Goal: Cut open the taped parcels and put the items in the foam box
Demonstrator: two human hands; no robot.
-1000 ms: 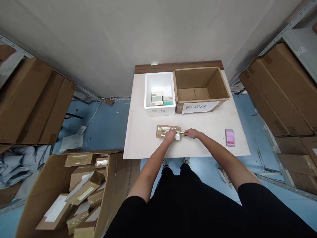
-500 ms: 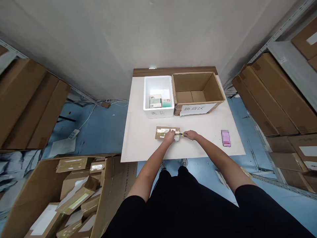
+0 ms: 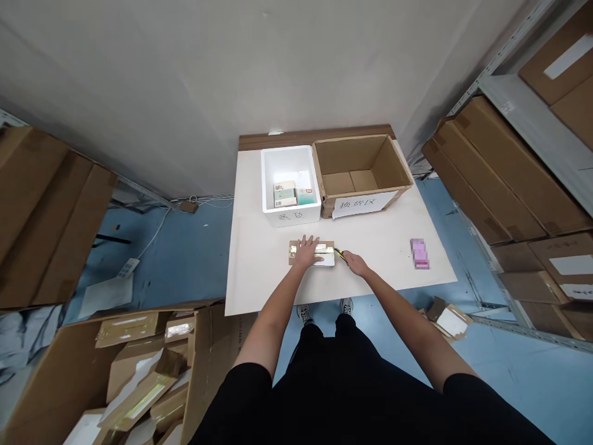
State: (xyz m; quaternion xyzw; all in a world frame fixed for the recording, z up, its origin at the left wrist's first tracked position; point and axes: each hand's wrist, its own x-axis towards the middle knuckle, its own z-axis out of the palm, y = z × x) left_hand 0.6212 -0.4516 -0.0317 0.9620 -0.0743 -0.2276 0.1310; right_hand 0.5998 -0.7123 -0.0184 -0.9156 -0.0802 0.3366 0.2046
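A small taped cardboard box (image 3: 328, 246) lies near the front of the white-topped table. My left hand (image 3: 306, 251) rests flat on its left half with the fingers spread, covering part of the box. In my closed right hand (image 3: 356, 263) is a yellow and black utility knife (image 3: 341, 254), its tip at the right end of the box. Beyond the box stands a white foam box (image 3: 291, 217) with several small medicine cartons (image 3: 285, 194) inside. An open cardboard box (image 3: 393, 193) with a handwritten paper label is right beside it.
A pink pixelated item (image 3: 420, 254) lies on the table's right side. On the floor at lower left, a large carton (image 3: 204, 364) holds several taped parcels. Shelves with brown cartons (image 3: 504, 167) flank the table, and opened cardboard (image 3: 449, 320) lies on the floor at right.
My left hand has shifted from a grip near the box's middle to lying flat on its left part. The knife in my right hand has moved to the box's right end and is angled more steeply.
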